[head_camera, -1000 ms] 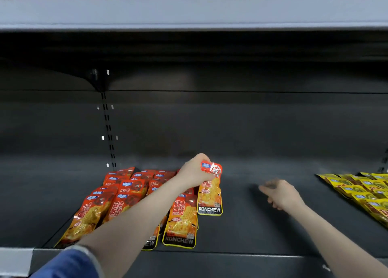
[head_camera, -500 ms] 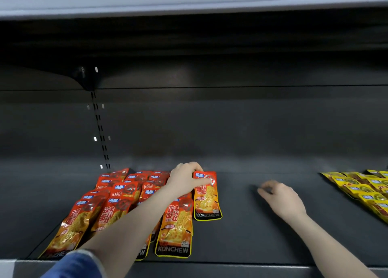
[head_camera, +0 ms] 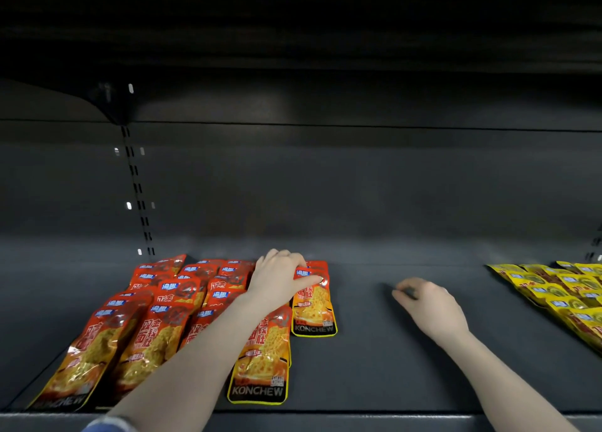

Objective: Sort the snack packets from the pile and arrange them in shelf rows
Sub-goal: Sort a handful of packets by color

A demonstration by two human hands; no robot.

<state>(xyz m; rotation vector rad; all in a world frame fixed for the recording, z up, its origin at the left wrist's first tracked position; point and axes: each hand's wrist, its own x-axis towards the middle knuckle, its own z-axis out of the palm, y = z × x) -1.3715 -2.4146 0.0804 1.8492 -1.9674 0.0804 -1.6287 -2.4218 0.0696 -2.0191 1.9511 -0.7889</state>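
Left hand [head_camera: 280,280] pressing flat on a red packet [head_camera: 313,304] at lower centre of the shelf [head_camera: 374,360], right hand [head_camera: 430,307] hovering loosely curled, holding nothing, yellow packets [head_camera: 560,291] lying at right edge

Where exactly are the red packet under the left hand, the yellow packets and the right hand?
red packet [head_camera: 313,314], head view, on its orange front panel
yellow packets [head_camera: 553,288], head view, on the middle of the group
right hand [head_camera: 430,304], head view, on the back of the hand

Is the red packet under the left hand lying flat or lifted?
Flat: the red packet lies on the shelf, left hand resting on its top.
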